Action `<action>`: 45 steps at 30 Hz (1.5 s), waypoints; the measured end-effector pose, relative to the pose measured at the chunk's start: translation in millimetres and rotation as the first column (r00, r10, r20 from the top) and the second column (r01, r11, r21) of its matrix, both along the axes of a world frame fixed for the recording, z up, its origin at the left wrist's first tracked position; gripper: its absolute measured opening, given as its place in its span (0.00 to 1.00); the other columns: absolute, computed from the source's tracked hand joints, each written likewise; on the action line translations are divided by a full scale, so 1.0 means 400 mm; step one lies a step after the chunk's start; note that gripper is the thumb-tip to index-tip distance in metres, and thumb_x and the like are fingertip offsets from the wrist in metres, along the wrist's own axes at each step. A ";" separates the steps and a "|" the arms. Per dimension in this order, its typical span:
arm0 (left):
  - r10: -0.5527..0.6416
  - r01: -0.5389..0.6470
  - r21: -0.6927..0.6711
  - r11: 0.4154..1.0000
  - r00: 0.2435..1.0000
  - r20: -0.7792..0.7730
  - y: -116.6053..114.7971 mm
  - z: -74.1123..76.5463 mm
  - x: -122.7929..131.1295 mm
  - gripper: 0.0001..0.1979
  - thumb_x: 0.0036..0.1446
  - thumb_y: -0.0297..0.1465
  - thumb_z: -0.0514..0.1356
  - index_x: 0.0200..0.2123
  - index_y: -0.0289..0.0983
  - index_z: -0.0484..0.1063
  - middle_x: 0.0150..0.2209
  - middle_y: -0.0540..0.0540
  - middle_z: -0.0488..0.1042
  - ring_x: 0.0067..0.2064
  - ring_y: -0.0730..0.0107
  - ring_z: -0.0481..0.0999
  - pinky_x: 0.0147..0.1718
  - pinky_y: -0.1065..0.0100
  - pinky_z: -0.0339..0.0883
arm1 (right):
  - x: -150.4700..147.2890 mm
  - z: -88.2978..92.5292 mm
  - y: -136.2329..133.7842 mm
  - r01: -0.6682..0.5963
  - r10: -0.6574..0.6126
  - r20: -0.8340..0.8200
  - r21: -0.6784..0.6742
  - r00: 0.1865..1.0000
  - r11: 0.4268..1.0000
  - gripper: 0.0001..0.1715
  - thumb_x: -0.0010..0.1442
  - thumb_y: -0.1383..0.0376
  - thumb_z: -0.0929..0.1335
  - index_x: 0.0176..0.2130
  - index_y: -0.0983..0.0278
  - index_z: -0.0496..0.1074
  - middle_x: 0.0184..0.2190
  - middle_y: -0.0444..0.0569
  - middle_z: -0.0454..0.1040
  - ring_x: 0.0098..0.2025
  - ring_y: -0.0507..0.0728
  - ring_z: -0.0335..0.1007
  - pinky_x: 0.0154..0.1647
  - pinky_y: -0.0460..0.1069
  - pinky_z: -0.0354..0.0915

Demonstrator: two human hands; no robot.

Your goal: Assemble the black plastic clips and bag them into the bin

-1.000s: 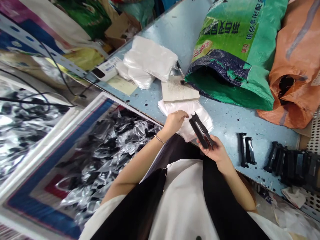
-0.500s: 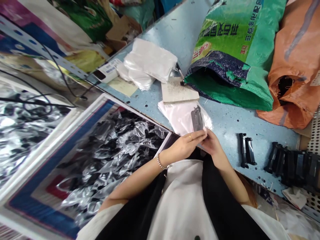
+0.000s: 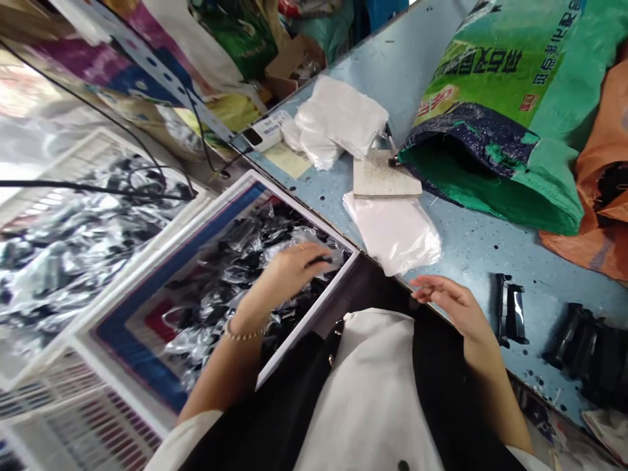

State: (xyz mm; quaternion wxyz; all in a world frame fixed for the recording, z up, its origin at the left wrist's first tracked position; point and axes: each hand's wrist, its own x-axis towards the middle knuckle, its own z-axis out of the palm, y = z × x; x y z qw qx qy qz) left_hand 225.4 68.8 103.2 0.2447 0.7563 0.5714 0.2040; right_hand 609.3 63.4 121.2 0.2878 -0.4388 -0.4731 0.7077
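My left hand is over the lined crate at left, its fingers closed round a bagged black plastic part; motion blurs it and the hand hides most of it. Bagged black parts lie heaped below in the crate. My right hand is at the front edge of the blue table, holding nothing, fingers stretched out and apart from the thumb. Nearest to it is a stack of clear plastic bags. Two unbagged black parts lie to its right.
More black parts line up at the table's right. A green sack and an orange sack lie behind. A flat board rests by another bag pile. Another crate of bagged parts stands at far left.
My left hand has moved left with the bagged part, from above the bag stack to over the crate. The right hand has let go and drawn away to the right. The view has shifted left.
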 end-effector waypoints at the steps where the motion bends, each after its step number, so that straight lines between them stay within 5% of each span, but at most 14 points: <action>1: 0.067 -0.075 -0.069 0.995 0.991 -0.112 0.027 -0.044 -0.050 0.14 0.66 0.36 0.59 0.48 0.38 0.80 0.48 0.41 0.81 0.52 0.54 0.80 0.57 0.57 0.71 | 0.004 -0.008 0.002 0.076 -0.076 0.024 0.011 0.997 0.997 0.19 0.63 0.52 0.73 0.52 0.55 0.79 0.51 0.51 0.82 0.47 0.59 0.80 0.50 0.55 0.74; 5: 0.291 -0.424 -0.277 0.862 0.862 -0.416 0.156 -0.229 -0.166 0.20 0.59 0.28 0.58 0.54 0.30 0.76 0.61 0.31 0.73 0.62 0.45 0.73 0.62 0.52 0.64 | 0.019 -0.028 0.000 0.217 -0.218 0.093 0.027 0.971 0.976 0.20 0.60 0.50 0.75 0.49 0.56 0.79 0.47 0.50 0.82 0.45 0.59 0.80 0.50 0.57 0.74; 9: 0.295 -0.450 -0.362 0.816 0.864 -0.408 0.213 -0.303 -0.162 0.25 0.53 0.26 0.59 0.55 0.28 0.74 0.60 0.30 0.74 0.59 0.47 0.75 0.57 0.55 0.69 | 0.108 -0.011 -0.030 0.279 -0.317 0.294 0.162 0.902 0.946 0.21 0.62 0.49 0.72 0.50 0.56 0.77 0.49 0.51 0.81 0.47 0.61 0.78 0.53 0.59 0.72; 11: 0.264 -0.407 -0.390 0.826 0.890 -0.371 0.206 -0.289 -0.135 0.19 0.56 0.29 0.59 0.50 0.31 0.77 0.52 0.34 0.80 0.55 0.51 0.78 0.54 0.59 0.70 | 0.189 -0.009 -0.058 0.296 -0.421 0.523 0.309 0.741 0.904 0.26 0.63 0.46 0.69 0.53 0.58 0.75 0.51 0.55 0.78 0.50 0.64 0.76 0.55 0.62 0.70; 15: 0.130 -0.122 -0.448 0.886 0.991 -0.013 0.164 -0.193 -0.010 0.15 0.64 0.41 0.58 0.41 0.37 0.79 0.33 0.45 0.82 0.36 0.63 0.81 0.39 0.67 0.74 | 0.336 -0.052 -0.121 0.079 -0.456 0.883 0.449 0.114 0.890 0.49 0.57 0.36 0.66 0.61 0.69 0.69 0.56 0.71 0.70 0.56 0.78 0.68 0.56 0.71 0.62; 18: -0.023 0.072 -0.157 0.985 0.955 0.297 0.147 -0.122 0.168 0.16 0.68 0.41 0.56 0.43 0.37 0.79 0.35 0.44 0.81 0.36 0.65 0.80 0.41 0.66 0.75 | 0.375 -0.104 -0.154 -0.006 -0.355 0.933 0.356 -0.049 0.935 0.57 0.58 0.35 0.63 0.65 0.78 0.62 0.51 0.76 0.70 0.53 0.80 0.67 0.53 0.72 0.63; 20: -0.083 0.061 0.102 0.993 0.970 0.227 0.148 -0.104 0.298 0.13 0.68 0.36 0.57 0.46 0.35 0.78 0.46 0.39 0.80 0.46 0.59 0.79 0.49 0.60 0.75 | 0.377 -0.125 -0.168 -0.010 -0.365 0.930 0.365 -0.052 0.931 0.57 0.60 0.36 0.62 0.66 0.79 0.60 0.51 0.76 0.70 0.52 0.79 0.68 0.52 0.69 0.64; 23: -0.126 0.132 0.231 0.964 0.991 -0.041 0.150 -0.120 0.432 0.07 0.65 0.28 0.60 0.40 0.33 0.78 0.49 0.34 0.76 0.48 0.54 0.77 0.48 0.55 0.75 | 0.383 -0.128 -0.186 0.035 -0.377 0.924 0.379 -0.060 0.925 0.55 0.59 0.35 0.62 0.64 0.76 0.64 0.51 0.74 0.70 0.53 0.78 0.68 0.51 0.68 0.65; 26: -0.142 0.168 0.257 0.952 0.983 -0.116 0.140 -0.144 0.468 0.05 0.65 0.25 0.59 0.37 0.34 0.76 0.49 0.35 0.74 0.48 0.55 0.75 0.44 0.57 0.76 | 0.399 -0.120 -0.195 0.144 -0.370 0.929 0.367 -0.003 0.919 0.48 0.57 0.36 0.64 0.57 0.72 0.72 0.47 0.69 0.74 0.50 0.76 0.69 0.50 0.67 0.65; 28: -0.139 0.159 0.269 0.950 0.986 -0.092 0.131 -0.150 0.464 0.08 0.64 0.31 0.63 0.43 0.33 0.75 0.50 0.34 0.72 0.50 0.53 0.74 0.47 0.54 0.75 | 0.397 -0.120 -0.189 0.279 -0.415 0.900 0.367 0.134 0.887 0.43 0.54 0.37 0.68 0.52 0.68 0.75 0.44 0.63 0.77 0.46 0.72 0.72 0.49 0.66 0.66; 32: -0.132 0.135 0.110 0.985 0.991 -0.027 0.140 -0.151 0.456 0.07 0.66 0.30 0.59 0.36 0.33 0.75 0.41 0.37 0.75 0.45 0.55 0.76 0.46 0.54 0.74 | 0.317 -0.123 -0.149 0.587 -0.601 0.606 0.256 0.522 0.768 0.33 0.48 0.44 0.76 0.46 0.62 0.78 0.39 0.51 0.80 0.41 0.63 0.74 0.47 0.59 0.70; 36: 0.005 0.073 -0.177 0.982 0.914 0.406 0.184 -0.149 0.437 0.09 0.63 0.30 0.60 0.30 0.36 0.75 0.35 0.44 0.77 0.39 0.65 0.77 0.42 0.63 0.72 | 0.161 -0.087 -0.100 0.644 -0.629 0.163 -0.061 0.760 0.763 0.23 0.50 0.47 0.77 0.38 0.60 0.79 0.37 0.49 0.82 0.37 0.60 0.76 0.42 0.55 0.73; 41: 0.269 0.052 -0.427 0.903 0.707 0.654 0.209 -0.133 0.413 0.14 0.46 0.35 0.71 0.25 0.36 0.70 0.24 0.52 0.70 0.27 0.75 0.67 0.27 0.70 0.60 | -0.012 -0.075 -0.003 0.374 -0.450 -0.207 -0.323 0.869 0.870 0.22 0.59 0.47 0.73 0.46 0.59 0.79 0.44 0.49 0.82 0.44 0.60 0.78 0.50 0.57 0.74; 45: 0.322 0.074 -0.455 0.887 0.607 0.727 0.209 -0.135 0.401 0.17 0.48 0.41 0.70 0.23 0.36 0.69 0.24 0.52 0.68 0.25 0.77 0.65 0.26 0.71 0.59 | -0.062 -0.141 0.090 0.367 -0.497 -0.283 -0.404 0.821 0.837 0.20 0.50 0.52 0.80 0.36 0.61 0.78 0.33 0.43 0.82 0.34 0.56 0.78 0.42 0.53 0.76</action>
